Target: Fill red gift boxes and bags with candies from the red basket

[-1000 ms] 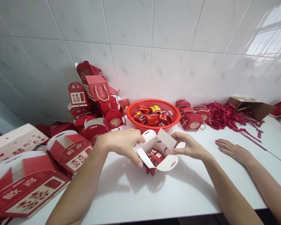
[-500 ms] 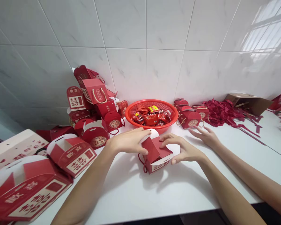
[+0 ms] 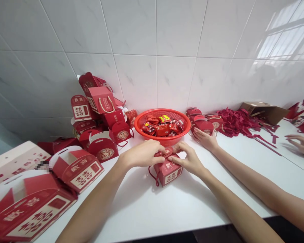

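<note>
A small red gift box [image 3: 171, 172] with gold and white print stands on the white table in front of me. Its top flaps are folded up together. My left hand [image 3: 144, 153] pinches the flaps from the left, thumb and fingers on the upper edge. From the right, my right hand [image 3: 188, 158] grips the same flaps between thumb and fingers. A red cord handle hangs at the box's left side. Just behind stands a red plastic basket [image 3: 139, 130] holding red-wrapped snack packets [image 3: 162, 130].
Several red boxes [image 3: 106, 123] are piled at the left, with larger open boxes [image 3: 38, 209] nearer me. At the right, another person's hand [image 3: 207, 140] touches a small red box [image 3: 204, 125]. Beyond lie dark red ribbons [image 3: 234, 121], a cardboard box [image 3: 264, 111] and another hand [image 3: 302, 145].
My hands have closed the box's raised flaps together at the top. The other person's hand has moved onto a small box behind it, and another hand has come further in at right.
</note>
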`<state>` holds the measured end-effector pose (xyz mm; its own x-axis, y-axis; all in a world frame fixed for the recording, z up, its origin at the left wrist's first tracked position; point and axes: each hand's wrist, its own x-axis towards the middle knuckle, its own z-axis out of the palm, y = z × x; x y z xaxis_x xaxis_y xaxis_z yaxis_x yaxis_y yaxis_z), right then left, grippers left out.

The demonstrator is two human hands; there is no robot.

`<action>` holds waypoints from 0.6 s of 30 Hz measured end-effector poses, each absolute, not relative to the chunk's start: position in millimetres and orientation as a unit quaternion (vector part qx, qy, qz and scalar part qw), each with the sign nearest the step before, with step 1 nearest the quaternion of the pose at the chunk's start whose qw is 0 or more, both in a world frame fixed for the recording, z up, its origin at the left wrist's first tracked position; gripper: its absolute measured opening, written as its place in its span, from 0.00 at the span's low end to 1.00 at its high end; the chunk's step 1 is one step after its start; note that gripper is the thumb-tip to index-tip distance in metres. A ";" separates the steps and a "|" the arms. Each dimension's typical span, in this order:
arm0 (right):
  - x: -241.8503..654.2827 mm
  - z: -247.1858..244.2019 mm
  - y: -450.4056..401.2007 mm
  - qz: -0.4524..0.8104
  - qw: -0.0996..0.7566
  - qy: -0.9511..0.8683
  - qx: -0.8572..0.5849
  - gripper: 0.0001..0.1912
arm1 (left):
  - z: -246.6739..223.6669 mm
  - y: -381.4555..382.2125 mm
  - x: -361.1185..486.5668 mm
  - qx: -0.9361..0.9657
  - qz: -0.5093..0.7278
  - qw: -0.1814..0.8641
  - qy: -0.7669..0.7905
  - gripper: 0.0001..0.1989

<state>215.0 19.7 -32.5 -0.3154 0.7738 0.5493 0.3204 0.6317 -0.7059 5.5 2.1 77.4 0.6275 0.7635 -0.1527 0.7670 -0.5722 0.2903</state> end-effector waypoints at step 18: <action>213.0 -13.7 -2.1 0.122 0.297 -0.835 -0.448 0.22 | 57.9 12.2 6.4 0.854 -0.026 0.281 0.436 0.16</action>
